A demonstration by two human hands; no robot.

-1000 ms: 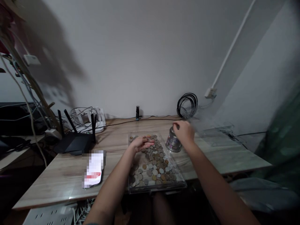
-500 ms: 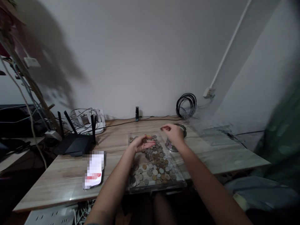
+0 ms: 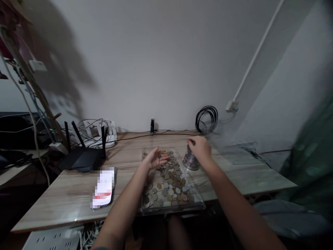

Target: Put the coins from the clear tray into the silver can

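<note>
The right hand is just right of the tray, up by the top of the tin, with its fingers bent in toward the thumb; I can't tell how tight they are or if they pinch anything. The left hand is wide open over the tray, and I can't tell if anything sits in it. The tray's front seems to poke past the edge of the tabletop, so a bump might tip it. The tin, beside the tray, could fall if the wrist knocks it. Coins lie in the tray; loose fingers might drop one.
</note>
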